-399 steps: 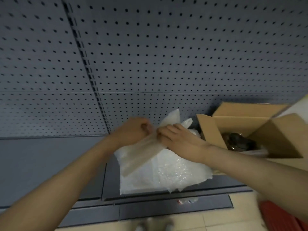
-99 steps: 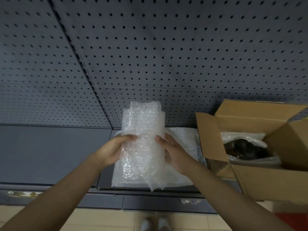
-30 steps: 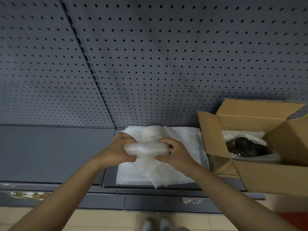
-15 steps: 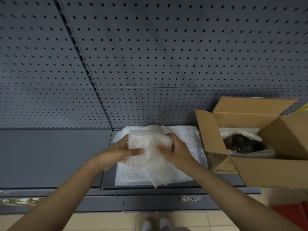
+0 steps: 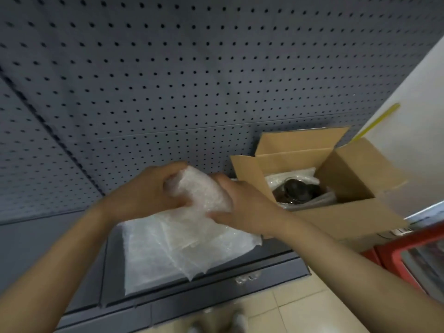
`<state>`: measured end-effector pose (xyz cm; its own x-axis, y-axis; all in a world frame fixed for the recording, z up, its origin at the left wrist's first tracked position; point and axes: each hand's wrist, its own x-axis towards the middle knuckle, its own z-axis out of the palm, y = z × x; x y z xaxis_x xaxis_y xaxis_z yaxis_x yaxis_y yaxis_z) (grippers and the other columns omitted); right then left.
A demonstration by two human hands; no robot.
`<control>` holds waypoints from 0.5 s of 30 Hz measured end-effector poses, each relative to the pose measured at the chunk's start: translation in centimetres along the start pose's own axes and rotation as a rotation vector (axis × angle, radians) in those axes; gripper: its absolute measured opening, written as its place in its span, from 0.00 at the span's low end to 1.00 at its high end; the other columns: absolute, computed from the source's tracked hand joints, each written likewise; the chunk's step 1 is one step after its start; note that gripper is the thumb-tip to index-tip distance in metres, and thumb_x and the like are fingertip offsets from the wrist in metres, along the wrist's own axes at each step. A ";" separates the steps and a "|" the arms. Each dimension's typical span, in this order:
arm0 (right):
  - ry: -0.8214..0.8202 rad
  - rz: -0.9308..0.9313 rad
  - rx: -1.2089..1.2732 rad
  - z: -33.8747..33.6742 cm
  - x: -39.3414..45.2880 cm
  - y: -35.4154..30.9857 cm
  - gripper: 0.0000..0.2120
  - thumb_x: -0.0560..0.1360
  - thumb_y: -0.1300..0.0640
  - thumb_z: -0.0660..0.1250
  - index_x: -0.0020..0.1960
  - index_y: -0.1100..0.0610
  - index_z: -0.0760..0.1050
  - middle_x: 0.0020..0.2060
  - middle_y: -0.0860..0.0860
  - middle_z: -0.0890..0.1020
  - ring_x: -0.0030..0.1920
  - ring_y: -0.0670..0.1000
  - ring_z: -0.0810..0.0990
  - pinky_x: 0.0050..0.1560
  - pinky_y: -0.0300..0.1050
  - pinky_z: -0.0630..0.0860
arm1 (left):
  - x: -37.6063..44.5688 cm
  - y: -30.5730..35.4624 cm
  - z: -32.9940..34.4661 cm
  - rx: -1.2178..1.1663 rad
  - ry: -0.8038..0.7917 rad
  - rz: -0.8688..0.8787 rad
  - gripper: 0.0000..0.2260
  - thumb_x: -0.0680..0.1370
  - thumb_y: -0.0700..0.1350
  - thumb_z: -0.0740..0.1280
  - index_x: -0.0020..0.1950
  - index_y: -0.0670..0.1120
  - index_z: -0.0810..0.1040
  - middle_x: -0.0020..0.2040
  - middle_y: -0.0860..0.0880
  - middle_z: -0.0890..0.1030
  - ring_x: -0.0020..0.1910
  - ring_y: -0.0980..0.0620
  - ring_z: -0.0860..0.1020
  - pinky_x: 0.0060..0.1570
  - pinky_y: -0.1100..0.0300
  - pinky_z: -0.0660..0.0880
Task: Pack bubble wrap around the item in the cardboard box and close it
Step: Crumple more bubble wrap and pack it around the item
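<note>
A folded wad of bubble wrap (image 5: pixel 199 191) is held between both hands above the shelf. My left hand (image 5: pixel 144 193) grips its left end, fingers curled over the top. My right hand (image 5: pixel 242 205) grips its right end and underside. The open cardboard box (image 5: pixel 346 219) stands on the shelf to the right, all flaps up. Inside it lies a dark round item (image 5: pixel 298 192) with bubble wrap (image 5: pixel 276 181) tucked behind and beside it. The wad is just left of the box's left flap.
A stack of flat bubble wrap sheets (image 5: pixel 177 251) lies on the grey shelf (image 5: pixel 60 248) under my hands. A grey pegboard wall (image 5: pixel 192 80) rises behind. A red crate (image 5: pixel 413 258) sits low right, and a tiled floor (image 5: pixel 276 313) lies below.
The wad has been squeezed into a tighter bundle and carried up and rightwards, closer to the box. The camera has tilted and turned right.
</note>
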<state>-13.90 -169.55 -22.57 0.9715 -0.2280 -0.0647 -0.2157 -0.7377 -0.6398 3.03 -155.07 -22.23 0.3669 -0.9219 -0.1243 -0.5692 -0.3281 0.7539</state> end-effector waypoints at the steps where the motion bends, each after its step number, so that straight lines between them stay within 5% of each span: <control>1: 0.038 0.002 0.027 -1.0 -0.3 0.5 0.25 0.73 0.50 0.71 0.66 0.50 0.65 0.56 0.50 0.80 0.54 0.53 0.79 0.53 0.55 0.77 | 0.8 1.3 0.2 0.002 0.010 0.026 0.19 0.70 0.49 0.76 0.55 0.65 0.73 0.48 0.63 0.81 0.47 0.64 0.80 0.47 0.69 0.77; 3: 0.115 -0.025 0.039 -2.9 -1.2 2.1 0.22 0.72 0.52 0.72 0.62 0.54 0.69 0.54 0.51 0.81 0.54 0.53 0.80 0.52 0.55 0.77 | 2.4 3.5 1.1 -0.007 0.014 0.064 0.21 0.70 0.47 0.76 0.50 0.68 0.71 0.44 0.72 0.79 0.44 0.74 0.78 0.42 0.77 0.74; 5: 0.171 -0.077 0.016 -4.9 -2.4 4.1 0.21 0.71 0.53 0.72 0.61 0.57 0.71 0.53 0.52 0.81 0.53 0.53 0.80 0.50 0.52 0.78 | 4.0 5.4 2.4 -0.004 -0.002 0.081 0.22 0.70 0.47 0.77 0.50 0.69 0.70 0.44 0.70 0.79 0.45 0.76 0.77 0.42 0.78 0.74; 10: 0.208 -0.018 -0.039 -11.2 -5.3 12.7 0.14 0.71 0.54 0.67 0.53 0.59 0.75 0.43 0.52 0.82 0.42 0.48 0.81 0.41 0.47 0.76 | 8.7 9.1 6.4 0.018 -0.065 0.069 0.24 0.69 0.47 0.77 0.60 0.61 0.71 0.52 0.67 0.77 0.50 0.67 0.78 0.48 0.68 0.77; 13: 0.216 0.099 -0.152 -15.8 -6.8 19.0 0.10 0.72 0.58 0.69 0.53 0.53 0.75 0.34 0.43 0.78 0.38 0.33 0.77 0.38 0.29 0.72 | 11.8 10.3 9.1 0.098 -0.037 0.036 0.22 0.71 0.47 0.75 0.62 0.58 0.73 0.52 0.63 0.78 0.51 0.64 0.78 0.50 0.69 0.76; 15: 0.166 0.167 -0.332 -18.3 -7.0 23.6 0.06 0.76 0.54 0.66 0.53 0.51 0.74 0.28 0.41 0.72 0.33 0.33 0.75 0.36 0.27 0.68 | 13.9 10.9 11.5 0.156 -0.025 0.000 0.19 0.73 0.47 0.74 0.61 0.57 0.74 0.54 0.59 0.79 0.52 0.62 0.79 0.55 0.64 0.78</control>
<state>-27.57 -196.99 -23.15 0.8972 -0.4417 -0.0053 -0.4159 -0.8406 -0.3470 -6.52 -173.80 -23.19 0.3494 -0.9262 -0.1417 -0.6772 -0.3542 0.6449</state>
